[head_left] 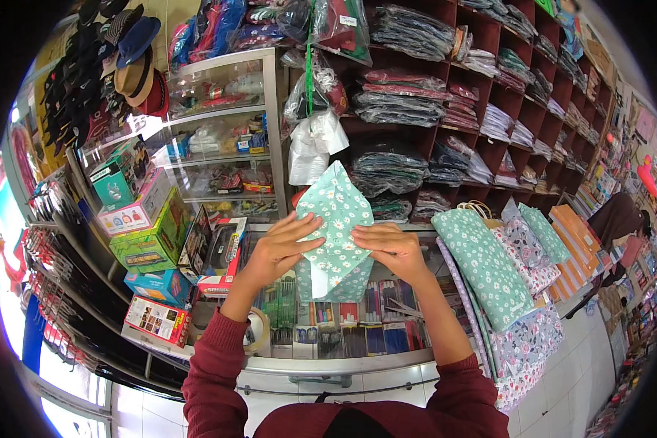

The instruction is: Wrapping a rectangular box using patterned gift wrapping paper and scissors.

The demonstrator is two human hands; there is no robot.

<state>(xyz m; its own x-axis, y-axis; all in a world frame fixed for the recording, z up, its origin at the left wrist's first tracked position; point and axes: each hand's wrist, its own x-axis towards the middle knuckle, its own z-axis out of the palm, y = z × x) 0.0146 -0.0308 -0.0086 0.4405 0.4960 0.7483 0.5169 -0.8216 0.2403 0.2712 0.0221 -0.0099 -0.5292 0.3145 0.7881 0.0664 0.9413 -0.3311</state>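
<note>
Shop interior, glass-topped bench (376, 364) with a metal front rim, stock packed along both sides. Far left: felt and straw hats (133, 80) up high, dark curved rack rails with hangers (50, 274) lower. Next, rigid cardboard boxes (147, 241) in a stack, close to the left forearm. Tape roll (257, 330), ring-shaped, just beside that forearm on the bench.

Left hand (283, 247): forearm angled up and inward, palm down, fingers long and nearly together, tips on the parcel's left side. Flat press or pinch, can't tell.

Centre, between both hands: wrapped parcel (337, 233), mint paper with white daisies, smooth, creased edges, top folded to a point, boxy lower part. Sits over the glass; pens and other stationery (365, 332) show below.

Right hand (391, 247): mirrors the left, fingers together pointing inward on the parcel's right edge, thumb lower. Pinch can't be confirmed either.

Right: floral paper sheets (483, 266) folded over the bench edge, near the right forearm. Cubby shelving (449, 135) behind, glossy bagged clothing inside. Open room: glass between the forearms, tiled floor (562, 365) beyond the sheets.
</note>
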